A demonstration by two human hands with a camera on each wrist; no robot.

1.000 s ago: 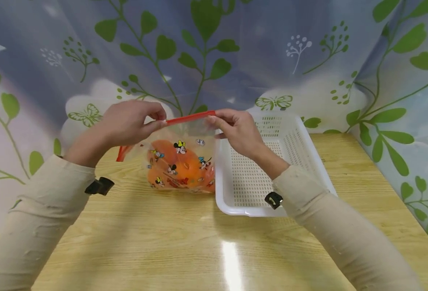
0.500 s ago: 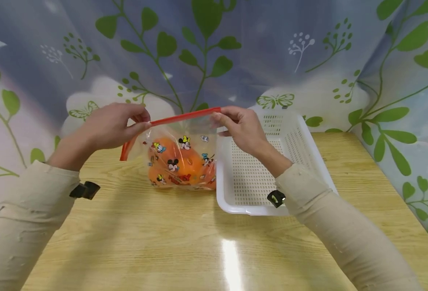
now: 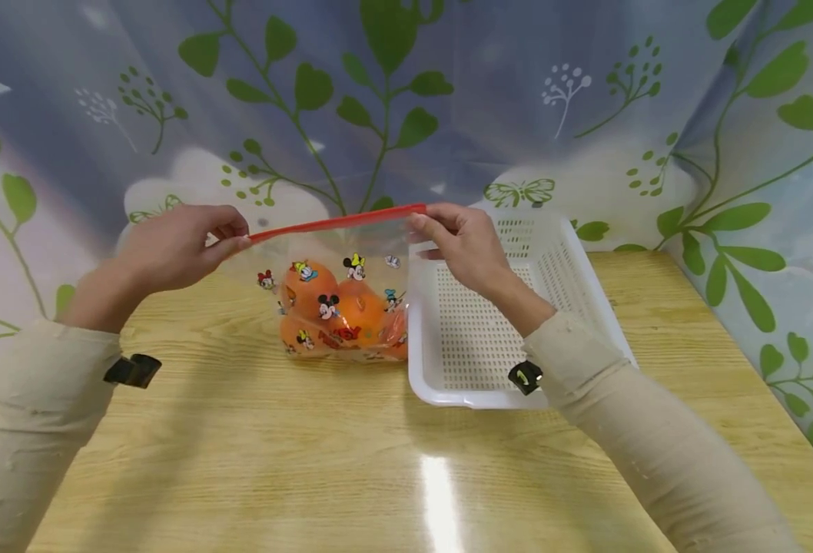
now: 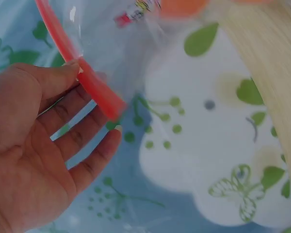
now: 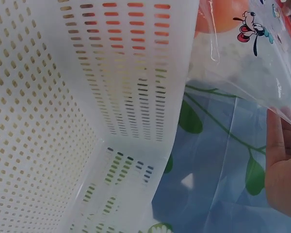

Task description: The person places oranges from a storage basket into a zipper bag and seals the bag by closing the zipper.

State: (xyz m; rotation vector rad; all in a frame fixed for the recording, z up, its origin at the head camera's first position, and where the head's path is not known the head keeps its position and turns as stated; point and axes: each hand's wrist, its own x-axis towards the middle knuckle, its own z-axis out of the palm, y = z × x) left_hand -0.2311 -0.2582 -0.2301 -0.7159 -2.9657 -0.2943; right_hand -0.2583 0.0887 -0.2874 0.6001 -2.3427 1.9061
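A clear zip bag (image 3: pixel 379 265) printed with cartoon figures stands on the table, with several round orange fruits (image 3: pixel 361 313) inside. Its red zip strip (image 3: pixel 337 222) runs taut along the top between both hands. My left hand (image 3: pixel 181 242) pinches the strip near its left end between thumb and index finger; in the left wrist view the strip's end (image 4: pixel 104 94) sticks out past the thumb, the other fingers loosely spread. At the strip's right end my right hand (image 3: pixel 465 250) pinches the bag's top corner. Only part of the right hand (image 5: pixel 283 170) shows in the right wrist view.
A white perforated plastic basket (image 3: pixel 441 399) stands on the wooden table (image 3: pixel 296 461), right beside the bag and below my right hand. Behind the table hangs a leaf-patterned cloth (image 3: pixel 503 92), which also covers the right side.
My left hand has slid leftward along the red strip to near its left end, and more of the strip shows between the hands. My right hand has shifted slightly right.
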